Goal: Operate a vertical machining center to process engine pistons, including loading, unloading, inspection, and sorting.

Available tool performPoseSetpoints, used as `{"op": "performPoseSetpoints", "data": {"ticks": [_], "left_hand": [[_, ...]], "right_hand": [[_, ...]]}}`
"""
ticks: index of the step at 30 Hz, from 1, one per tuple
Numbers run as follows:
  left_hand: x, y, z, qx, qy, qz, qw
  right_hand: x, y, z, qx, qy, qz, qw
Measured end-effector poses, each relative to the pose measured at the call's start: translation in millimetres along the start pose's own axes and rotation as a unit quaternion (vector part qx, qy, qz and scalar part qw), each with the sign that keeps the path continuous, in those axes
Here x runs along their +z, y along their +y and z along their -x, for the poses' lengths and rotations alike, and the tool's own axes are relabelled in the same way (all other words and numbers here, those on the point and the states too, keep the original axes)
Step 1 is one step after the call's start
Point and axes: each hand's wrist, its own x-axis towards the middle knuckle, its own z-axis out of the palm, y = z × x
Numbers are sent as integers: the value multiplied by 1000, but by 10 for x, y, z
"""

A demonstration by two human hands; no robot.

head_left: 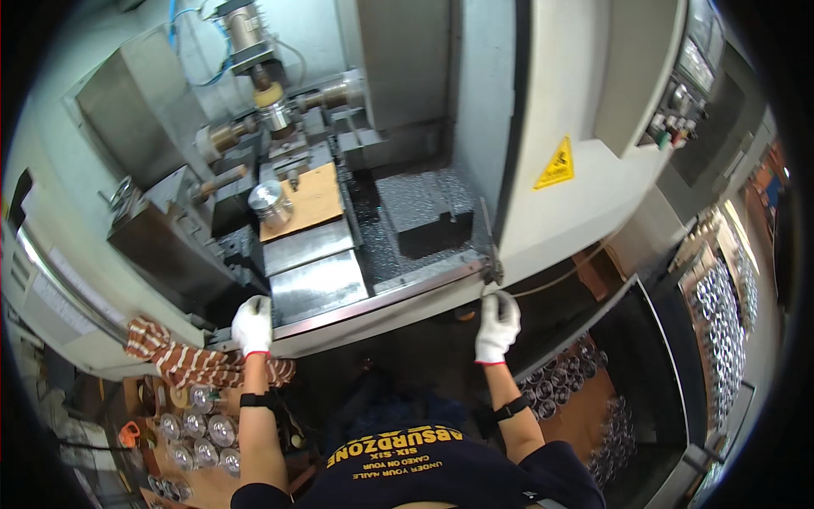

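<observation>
My left hand (252, 325), white glove, rests flat on near sill (373, 299) of machine, fingers loose, holding nothing, likely bracing. My right hand (497, 324) closed on door edge (492, 270) at right. Shiny metal cylinder (270, 204) sits farther in, on brown pad (309, 199). Striped rag (182, 360) hangs left.

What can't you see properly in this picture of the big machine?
All in the head view:
- Left hand: its white glove hides the fingers' grip on the machine's front ledge.
- Right hand: what it pinches is too small.
- Round metal parts: cut off by the dark rim.
- Control panel: buttons too small.
</observation>
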Motion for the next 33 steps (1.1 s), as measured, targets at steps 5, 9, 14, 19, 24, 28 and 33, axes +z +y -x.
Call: {"op": "performPoseSetpoints", "data": {"ticks": [5, 9, 14, 19, 24, 28, 33], "left_hand": [[-37, 74, 12, -20, -6, -9, 1000], [-103, 65, 58, -33, -9, -5, 999], [-110, 100, 51, -38, -13, -24, 999], [-115, 49, 46, -35, -2, -11, 999], [-103, 59, 48, -36, 8, -15, 999], [-75, 40, 40, -39, -8, -30, 999], [-88, 80, 75, -37, 16, -27, 999]], "right_hand": [[141, 127, -446, -57, -16, 189, 980], [228, 36, -586, -54, -33, 238, 969], [171, -865, -710, -274, -43, 95, 956], [447, -1783, -349, -69, -395, -131, 907], [994, -1541, 168, -92, -578, 194, 788], [1366, -1350, 104, -122, -511, 237, 817], [1292, -1081, -223, -201, -339, 253, 884]]}}
